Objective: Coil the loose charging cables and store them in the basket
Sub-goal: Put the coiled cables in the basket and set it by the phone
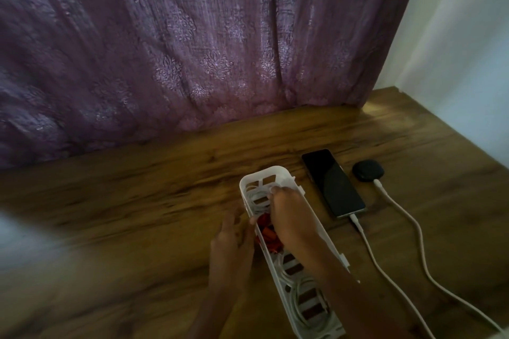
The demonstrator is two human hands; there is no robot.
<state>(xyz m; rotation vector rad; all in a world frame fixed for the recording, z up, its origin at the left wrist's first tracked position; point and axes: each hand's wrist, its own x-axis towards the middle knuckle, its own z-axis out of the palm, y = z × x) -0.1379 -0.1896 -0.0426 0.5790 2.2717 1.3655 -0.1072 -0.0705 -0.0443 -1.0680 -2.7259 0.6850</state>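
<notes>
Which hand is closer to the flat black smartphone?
Right. The right hand is inside the white plastic basket beside the black smartphone; the left hand is at the basket's other side.

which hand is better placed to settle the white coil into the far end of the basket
Right. The right hand is inside the basket, fingers curled at the white coil; the left hand sits outside its left wall.

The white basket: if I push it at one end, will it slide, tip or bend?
Likely slides or pivots: the basket is long, narrow and low on the smooth table. Probably light, slightly flexible, being slotted plastic. Coiled white cables inside add little weight.
</notes>
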